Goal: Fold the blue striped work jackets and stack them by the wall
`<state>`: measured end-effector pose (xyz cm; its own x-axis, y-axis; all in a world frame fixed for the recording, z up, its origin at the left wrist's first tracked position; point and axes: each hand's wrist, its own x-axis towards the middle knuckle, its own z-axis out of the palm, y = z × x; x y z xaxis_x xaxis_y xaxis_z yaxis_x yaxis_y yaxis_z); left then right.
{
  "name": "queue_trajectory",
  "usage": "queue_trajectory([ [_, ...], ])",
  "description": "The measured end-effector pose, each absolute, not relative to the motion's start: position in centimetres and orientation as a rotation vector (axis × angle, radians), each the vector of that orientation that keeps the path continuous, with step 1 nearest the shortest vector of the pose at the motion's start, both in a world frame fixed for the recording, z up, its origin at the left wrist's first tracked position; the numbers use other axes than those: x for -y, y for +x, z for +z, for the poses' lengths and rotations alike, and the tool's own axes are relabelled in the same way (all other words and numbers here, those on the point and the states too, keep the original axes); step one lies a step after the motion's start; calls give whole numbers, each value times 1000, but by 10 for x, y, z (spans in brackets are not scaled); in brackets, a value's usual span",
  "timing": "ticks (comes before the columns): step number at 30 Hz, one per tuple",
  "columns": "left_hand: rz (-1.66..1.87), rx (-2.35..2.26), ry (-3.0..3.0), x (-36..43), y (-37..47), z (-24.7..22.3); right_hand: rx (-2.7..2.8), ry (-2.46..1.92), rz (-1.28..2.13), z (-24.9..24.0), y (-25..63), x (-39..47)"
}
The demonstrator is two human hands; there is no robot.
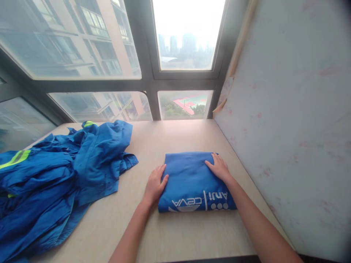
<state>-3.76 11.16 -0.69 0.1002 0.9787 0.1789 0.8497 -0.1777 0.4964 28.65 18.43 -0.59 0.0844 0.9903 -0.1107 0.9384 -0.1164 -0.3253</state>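
Note:
A blue work garment (192, 175), folded into a flat rectangle, lies on the pale wooden surface. White lettering and a logo run upside down along its near edge. At its left edge rests my left hand (156, 182), thumb against the cloth and fingers stretched along the side. My right hand (219, 167) lies on the far right corner with thumb and fingers apart. Both hands touch the cloth without gripping it. To the left is a heap of loose, crumpled blue work clothing (90, 164) with yellow-green reflective strips.
The wooden surface (175, 135) ends at a grey window frame (149, 84) at the back. A patterned papered wall (287, 128) bounds the right side, its covering peeling near the window corner. A dark edge shows at the bottom right.

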Motion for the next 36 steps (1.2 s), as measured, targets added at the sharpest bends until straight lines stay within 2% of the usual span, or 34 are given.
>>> queue_trajectory([
  [4,885,-1830,2095,-98,-49,-17,2074,-2113,219,21,276,-178],
  [8,945,-1950,2122,-96,-49,-22,2117,-1716,-75,36,227,-118],
  [12,927,-2185,2074,-96,-51,-27,2172,-1550,-95,11,189,-50],
  [16,834,-2223,2054,-95,-52,-28,2176,-1569,-85,-12,190,-38],
  [23,701,-2248,2155,-91,-48,-24,2207,-1577,-131,-12,222,-109],
  [36,406,-2261,2179,-95,-31,-25,2250,-1737,-169,-19,282,-348],
])
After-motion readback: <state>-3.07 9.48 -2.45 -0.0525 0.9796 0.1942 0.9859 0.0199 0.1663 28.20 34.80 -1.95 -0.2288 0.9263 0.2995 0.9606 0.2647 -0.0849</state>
